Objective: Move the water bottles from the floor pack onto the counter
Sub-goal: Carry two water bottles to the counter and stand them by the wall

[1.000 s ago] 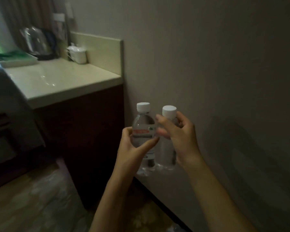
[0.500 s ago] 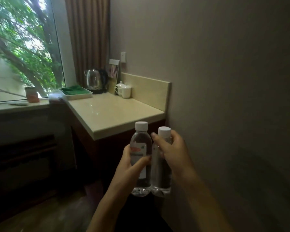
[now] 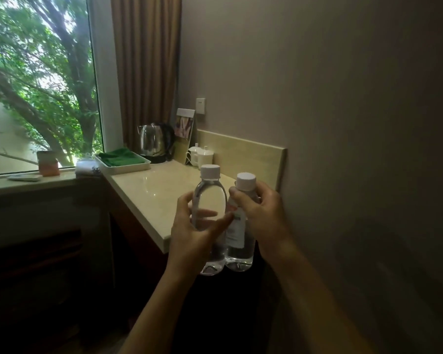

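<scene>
Left hand [image 3: 189,233] and right hand [image 3: 264,215] each grasp an upright water bottle, held touching, carried toward the tabletop [image 3: 149,198] at 11 o'clock.

I see two clear water bottles [image 3: 210,200] with white caps [image 3: 210,171], a cream tabletop [image 3: 149,190], a green cloth [image 3: 118,156] and brown curtains [image 3: 146,60].

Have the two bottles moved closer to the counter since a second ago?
Yes. The two bottles rose from below the counter edge to overlap its near corner.

Head camera looks forward and down, close above the counter [image 3: 149,198].
</scene>
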Motion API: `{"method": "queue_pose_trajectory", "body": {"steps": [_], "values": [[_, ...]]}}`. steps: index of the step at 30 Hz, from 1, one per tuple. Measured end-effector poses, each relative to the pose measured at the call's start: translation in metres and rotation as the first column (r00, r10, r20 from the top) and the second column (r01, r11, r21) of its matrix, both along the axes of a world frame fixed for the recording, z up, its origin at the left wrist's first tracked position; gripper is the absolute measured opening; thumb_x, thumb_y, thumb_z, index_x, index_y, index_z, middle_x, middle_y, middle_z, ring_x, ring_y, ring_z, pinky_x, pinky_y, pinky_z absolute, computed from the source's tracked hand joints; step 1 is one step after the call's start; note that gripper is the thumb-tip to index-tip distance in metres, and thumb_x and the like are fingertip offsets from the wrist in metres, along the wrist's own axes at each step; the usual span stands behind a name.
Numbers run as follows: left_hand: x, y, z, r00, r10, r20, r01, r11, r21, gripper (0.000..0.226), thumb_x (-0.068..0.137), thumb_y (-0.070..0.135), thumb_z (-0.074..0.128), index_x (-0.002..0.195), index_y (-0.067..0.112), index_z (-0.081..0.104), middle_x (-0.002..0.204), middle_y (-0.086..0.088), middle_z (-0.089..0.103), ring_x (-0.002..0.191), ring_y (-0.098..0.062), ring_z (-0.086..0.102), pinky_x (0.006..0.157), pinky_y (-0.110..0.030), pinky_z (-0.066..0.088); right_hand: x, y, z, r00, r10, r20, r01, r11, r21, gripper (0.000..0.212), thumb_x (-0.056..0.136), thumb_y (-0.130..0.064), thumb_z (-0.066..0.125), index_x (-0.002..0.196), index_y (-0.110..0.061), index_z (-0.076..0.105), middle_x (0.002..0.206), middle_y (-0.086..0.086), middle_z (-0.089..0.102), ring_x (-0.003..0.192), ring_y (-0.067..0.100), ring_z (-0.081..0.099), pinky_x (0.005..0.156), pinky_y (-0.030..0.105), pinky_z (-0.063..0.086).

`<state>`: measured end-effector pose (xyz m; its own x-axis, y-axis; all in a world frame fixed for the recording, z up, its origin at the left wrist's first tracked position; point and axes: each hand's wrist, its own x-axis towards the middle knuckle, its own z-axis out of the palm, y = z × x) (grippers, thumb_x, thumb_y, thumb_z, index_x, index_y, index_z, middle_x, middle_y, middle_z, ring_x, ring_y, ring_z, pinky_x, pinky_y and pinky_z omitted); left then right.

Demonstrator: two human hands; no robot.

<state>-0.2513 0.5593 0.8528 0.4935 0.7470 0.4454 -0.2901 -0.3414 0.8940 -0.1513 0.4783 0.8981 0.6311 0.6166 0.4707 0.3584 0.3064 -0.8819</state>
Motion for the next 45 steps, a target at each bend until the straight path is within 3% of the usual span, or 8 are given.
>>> {"method": "queue_pose_trajectory", "body": {"steps": [7, 14, 18, 21, 28, 32, 38, 45], "values": [[0.05, 0.085, -0.002, 1.0, -0.01, 0.004, 0.01, 1.0, 0.024, 0.079, 0.066, 0.057, 0.079, 0.132, 0.041, 0.038, 0.114, -0.006, 0.065, 0.096, -0.02, 0.072, 0.077, -0.045, 0.062, 0.055, 0.091, -0.002, 1.0, -0.029, 0.001, 0.029, 0.996, 0.086, 0.023, 0.077, -0.029, 0.076, 0.091, -0.015, 0.063, 0.086, 0.004, 0.066, 0.081, 0.026, 0.066, 0.071, 0.045, 0.058], [0.084, 0.165, 0.018, 0.998, -0.01, -0.062, 0.013, 0.999, 0.039, 0.068, 0.082, 0.054, 0.066, 0.137, 0.025, 0.037, 0.111, -0.005, 0.062, 0.096, -0.017, 0.07, 0.068, -0.016, 0.056, 0.091, 0.184, 0.005, 0.996, -0.079, -0.037, 0.081, 0.994, 0.079, 0.03, 0.083, -0.031, 0.073, 0.104, -0.017, 0.056, 0.091, -0.005, 0.063, 0.087, 0.018, 0.065, 0.079, 0.039, 0.058], [0.102, 0.205, 0.008, 0.987, -0.028, -0.156, 0.035, 0.998, 0.044, 0.072, 0.079, 0.061, 0.059, 0.136, 0.02, 0.043, 0.128, -0.011, 0.054, 0.115, -0.023, 0.06, 0.083, -0.022, 0.054, 0.107, 0.223, -0.006, 0.978, -0.183, -0.096, 0.189, 0.98, 0.06, 0.031, 0.081, -0.034, 0.075, 0.1, -0.02, 0.054, 0.089, -0.009, 0.062, 0.084, 0.012, 0.062, 0.076, 0.035, 0.055], [0.113, 0.229, 0.001, 0.988, 0.003, -0.154, 0.005, 0.999, 0.053, 0.045, 0.096, 0.037, 0.057, 0.134, 0.016, 0.047, 0.132, -0.011, 0.054, 0.121, -0.026, 0.054, 0.079, -0.01, 0.052, 0.117, 0.249, -0.007, 0.972, -0.195, -0.132, 0.205, 0.976, 0.068, 0.032, 0.084, -0.033, 0.072, 0.106, -0.018, 0.056, 0.09, -0.011, 0.062, 0.082, 0.007, 0.06, 0.066, 0.025, 0.048], [0.13, 0.298, -0.006, 0.996, -0.049, -0.074, 0.049, 0.999, -0.001, 0.042, 0.086, 0.022, 0.073, 0.121, 0.02, 0.049, 0.108, 0.013, 0.058, 0.087, 0.005, 0.062, 0.067, -0.009, 0.05, 0.125, 0.311, -0.018, 0.945, -0.274, -0.18, 0.284, 0.958, 0.035, 0.007, 0.089, -0.022, 0.064, 0.095, -0.017, 0.063, 0.084, -0.003, 0.065, 0.076, 0.013, 0.059, 0.069, 0.032, 0.048], [0.136, 0.34, -0.01, 0.991, -0.13, -0.041, 0.128, 0.991, -0.05, 0.05, 0.078, 0.02, 0.081, 0.116, 0.023, 0.05, 0.111, 0.006, 0.061, 0.096, -0.008, 0.063, 0.077, -0.025, 0.056, 0.122, 0.338, -0.027, 0.906, -0.349, -0.241, 0.363, 0.932, 0.016, 0.005, 0.085, -0.015, 0.063, 0.084, -0.011, 0.061, 0.072, -0.004, 0.056, 0.072, 0.014, 0.05, 0.065, 0.03, 0.042], [0.145, 0.373, -0.018, 0.969, -0.24, -0.06, 0.242, 0.97, 0.031, 0.061, 0.073, 0.022, 0.085, 0.122, 0.023, 0.049, 0.117, 0.008, 0.061, 0.1, -0.014, 0.064, 0.085, -0.035, 0.058, 0.119, 0.345, -0.031, 0.82, -0.558, -0.125, 0.557, 0.829, -0.047, 0.034, 0.078, -0.034, 0.078, 0.102, -0.017, 0.062, 0.097, -0.003, 0.067, 0.089, 0.01, 0.062, 0.076, 0.027, 0.05], [0.168, 0.398, -0.03, 0.941, -0.312, -0.135, 0.329, 0.934, 0.136, 0.059, 0.07, 0.047, 0.082, 0.119, 0.031, 0.054, 0.118, 0.004, 0.053, 0.105, -0.01, 0.058, 0.09, -0.037, 0.055, 0.123, 0.353, -0.039, 0.873, -0.429, -0.232, 0.424, 0.902, -0.074, 0.029, 0.088, -0.031, 0.068, 0.106, -0.009, 0.061, 0.101, 0.014, 0.069, 0.092, 0.026, 0.071, 0.076, 0.037, 0.061]]}}
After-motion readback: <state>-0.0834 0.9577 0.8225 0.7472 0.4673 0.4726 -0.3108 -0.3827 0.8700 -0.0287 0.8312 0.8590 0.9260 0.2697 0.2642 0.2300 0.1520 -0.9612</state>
